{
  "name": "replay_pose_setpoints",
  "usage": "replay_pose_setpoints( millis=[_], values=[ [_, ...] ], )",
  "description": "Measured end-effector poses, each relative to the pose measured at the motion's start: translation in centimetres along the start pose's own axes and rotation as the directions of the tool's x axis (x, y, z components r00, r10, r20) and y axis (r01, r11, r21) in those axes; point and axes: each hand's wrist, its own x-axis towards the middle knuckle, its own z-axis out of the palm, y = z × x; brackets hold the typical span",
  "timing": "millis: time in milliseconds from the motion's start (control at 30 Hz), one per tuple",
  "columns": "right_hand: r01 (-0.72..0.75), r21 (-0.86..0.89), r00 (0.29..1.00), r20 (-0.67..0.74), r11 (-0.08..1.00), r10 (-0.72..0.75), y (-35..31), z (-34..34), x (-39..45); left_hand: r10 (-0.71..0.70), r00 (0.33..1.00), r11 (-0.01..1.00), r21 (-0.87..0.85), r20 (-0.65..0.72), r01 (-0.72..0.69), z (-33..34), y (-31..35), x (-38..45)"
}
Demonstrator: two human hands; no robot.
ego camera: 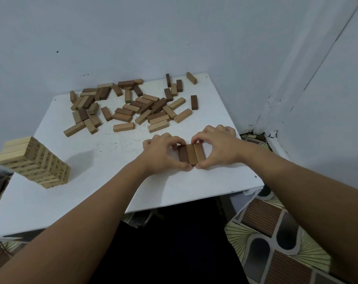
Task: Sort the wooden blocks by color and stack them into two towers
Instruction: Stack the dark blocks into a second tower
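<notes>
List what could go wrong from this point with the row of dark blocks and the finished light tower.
1. The left hand and right hand only pinch the three dark blocks at the ends; the row may splay on release.
2. The light tower stands near the table's left edge, so a bump could topple it.
3. The mixed pile holds similar browns, inviting mis-sorting.

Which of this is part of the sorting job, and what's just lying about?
Job: left hand and right hand squaring three dark blocks; loose pile; light tower.
Lying about: table, wall, patterned floor.
</notes>
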Motion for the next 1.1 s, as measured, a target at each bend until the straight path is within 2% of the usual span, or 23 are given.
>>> replay_pose_setpoints(
  millis=[300,467,1100],
  values=[
    [-0.159,-0.013,0.987,0.026,0.987,0.16,5.2,-2.1,-5.5,0.061,0.997,0.998,-0.005,0.042,-0.061,4.2,6.5,1.9],
    [-0.183,0.056,0.983,0.026,0.982,0.182,5.4,-1.7,-6.0,0.054,0.996,0.994,-0.103,0.07,-0.047,4.5,5.9,1.9],
    [-0.202,-0.016,0.976,0.081,0.979,0.203,4.9,-2.3,-5.7,0.05,0.998,0.993,-0.11,0.036,-0.046,5.0,6.1,1.5]
  ],
)
